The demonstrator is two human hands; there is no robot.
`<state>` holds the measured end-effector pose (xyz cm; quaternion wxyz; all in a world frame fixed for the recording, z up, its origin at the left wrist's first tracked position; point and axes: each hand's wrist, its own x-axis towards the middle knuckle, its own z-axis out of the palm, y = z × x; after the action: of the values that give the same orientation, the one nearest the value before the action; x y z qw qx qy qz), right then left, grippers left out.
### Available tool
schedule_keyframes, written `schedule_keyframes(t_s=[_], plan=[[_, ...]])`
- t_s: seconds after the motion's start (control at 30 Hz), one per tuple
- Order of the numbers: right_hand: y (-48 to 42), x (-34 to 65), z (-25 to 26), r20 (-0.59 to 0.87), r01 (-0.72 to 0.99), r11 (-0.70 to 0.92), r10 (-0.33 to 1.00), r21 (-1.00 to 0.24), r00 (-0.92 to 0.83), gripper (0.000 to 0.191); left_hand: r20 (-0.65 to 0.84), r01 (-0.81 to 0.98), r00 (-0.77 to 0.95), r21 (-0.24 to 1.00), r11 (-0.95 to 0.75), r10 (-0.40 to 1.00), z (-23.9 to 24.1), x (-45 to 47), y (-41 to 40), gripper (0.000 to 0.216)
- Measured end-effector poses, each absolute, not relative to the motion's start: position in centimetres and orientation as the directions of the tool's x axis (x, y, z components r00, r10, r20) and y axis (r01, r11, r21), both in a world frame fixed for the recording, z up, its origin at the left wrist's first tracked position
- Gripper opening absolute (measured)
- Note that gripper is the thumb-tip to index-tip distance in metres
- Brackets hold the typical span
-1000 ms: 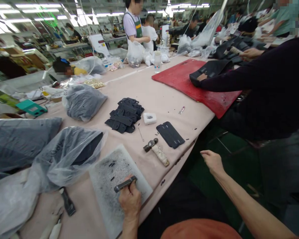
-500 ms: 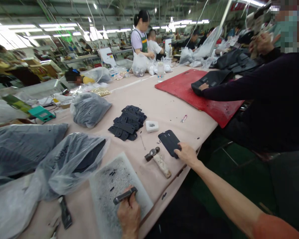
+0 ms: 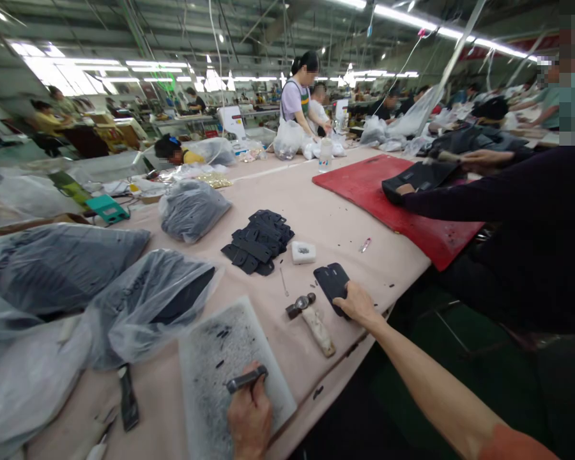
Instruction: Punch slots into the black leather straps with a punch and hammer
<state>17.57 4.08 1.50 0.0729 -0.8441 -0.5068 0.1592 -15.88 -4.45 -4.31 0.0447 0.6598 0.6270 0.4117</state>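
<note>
My left hand [image 3: 249,415] is closed around a dark metal punch tool [image 3: 246,379] that rests on a scuffed white cutting pad [image 3: 211,358] near the table's front edge. My right hand [image 3: 357,302] reaches out and grips the near end of a small stack of flat black leather pieces [image 3: 330,281] lying on the beige table. A hammer [image 3: 311,319] with a pale wrapped handle lies between the pad and that stack. Farther back sit a larger heap of black cut pieces [image 3: 259,241] and a small white block [image 3: 303,252].
Plastic bags of dark material [image 3: 144,306] crowd the left side. A person in dark sleeves [image 3: 483,191] works on a red mat [image 3: 402,198] at the right. A thin metal pin [image 3: 283,281] and another tool [image 3: 127,396] lie on the table. Other workers stand far back.
My right hand came up from below the table edge, reached the small black stack and closed on it. The camera tilted upward. My left hand kept holding the punch.
</note>
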Motion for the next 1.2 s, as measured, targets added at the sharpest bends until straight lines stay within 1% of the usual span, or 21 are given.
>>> schedule_keyframes(t_s=[0.07, 0.2, 0.27, 0.4, 0.47, 0.5, 0.57, 0.63, 0.67, 0.7, 0.73, 0.8, 0.87, 0.93, 1.07, 1.2], plan=[[4.3, 17.6, 1.4, -0.201, 0.825, -0.484, 0.874, -0.290, 0.442, 0.050, 0.483, 0.781, -0.122, 0.585, -0.217, 0.867, -4.1, -15.6, -4.6, 0.026], [5.0, 17.7, 1.5, -0.234, 0.803, -0.517, 0.854, -0.297, 0.464, 0.048, 0.483, 0.773, -0.120, 0.594, -0.223, 0.867, -4.3, -15.5, -4.8, 0.026], [5.3, 17.8, 1.6, -0.211, 0.797, -0.510, 0.860, -0.325, 0.464, 0.041, 0.483, 0.766, -0.124, 0.602, -0.226, 0.867, -4.5, -15.5, -4.8, 0.026], [5.2, 18.4, 2.0, -0.179, 0.789, -0.466, 0.884, -0.400, 0.432, 0.013, 0.479, 0.745, -0.145, 0.628, -0.223, 0.866, -4.9, -15.6, -4.7, 0.025], [4.8, 18.5, 2.4, -0.175, 0.784, -0.430, 0.902, -0.448, 0.395, 0.010, 0.461, 0.733, -0.156, 0.647, -0.211, 0.874, -4.7, -15.5, -4.7, 0.026], [4.4, 18.3, 2.7, -0.171, 0.773, -0.411, 0.910, -0.483, 0.377, 0.012, 0.445, 0.725, -0.161, 0.659, -0.201, 0.881, -4.6, -15.4, -4.8, 0.027], [3.5, 17.3, 3.2, -0.157, 0.691, -0.353, 0.930, -0.631, 0.333, 0.024, 0.407, 0.704, -0.171, 0.687, -0.178, 0.897, -4.1, -15.1, -5.0, 0.028], [2.1, 15.2, 3.6, -0.156, 0.515, -0.266, 0.956, -0.815, 0.248, 0.045, 0.364, 0.676, -0.177, 0.720, -0.156, 0.914, -3.4, -14.9, -5.2, 0.030], [1.3, 13.8, 3.7, -0.169, 0.410, -0.232, 0.968, -0.882, 0.184, 0.055, 0.340, 0.659, -0.181, 0.739, -0.143, 0.923, -3.1, -14.9, -5.3, 0.031], [0.3, 12.2, 3.7, -0.186, 0.323, -0.212, 0.976, -0.922, 0.109, 0.062, 0.311, 0.640, -0.193, 0.759, -0.120, 0.931, -2.7, -14.9, -5.3, 0.031], [-0.6, 10.4, 3.6, -0.210, 0.275, -0.210, 0.977, -0.938, 0.029, 0.066, 0.278, 0.623, -0.214, 0.777, -0.088, 0.936, -2.3, -15.0, -5.4, 0.031], [-2.4, 7.0, 3.1, -0.270, 0.249, -0.239, 0.958, -0.939, -0.099, 0.070, 0.210, 0.599, -0.279, 0.801, -0.001, 0.937, -1.6, -15.4, -5.4, 0.031], [-3.9, 4.3, 2.2, -0.324, 0.277, -0.271, 0.931, -0.922, -0.167, 0.070, 0.158, 0.571, -0.344, 0.818, 0.073, 0.926, -0.8, -15.9, -5.3, 0.031], [-4.8, 2.7, 1.1, -0.365, 0.338, -0.288, 0.912, -0.896, -0.189, 0.068, 0.132, 0.537, -0.369, 0.838, 0.095, 0.920, 0.0, -16.5, -5.1, 0.031], [-5.7, 2.0, -0.3, -0.344, 0.435, -0.231, 0.918, -0.870, -0.199, 0.067, 0.128, 0.504, -0.309, 0.862, 0.049, 0.942, 1.2, -17.2, -4.2, 0.028], [-5.9, 2.2, -0.1, -0.334, 0.447, -0.214, 0.919, -0.869, -0.210, 0.076, 0.121, 0.475, -0.208, 0.880, -0.008, 0.971, 1.6, -16.5, -3.1, 0.023]])
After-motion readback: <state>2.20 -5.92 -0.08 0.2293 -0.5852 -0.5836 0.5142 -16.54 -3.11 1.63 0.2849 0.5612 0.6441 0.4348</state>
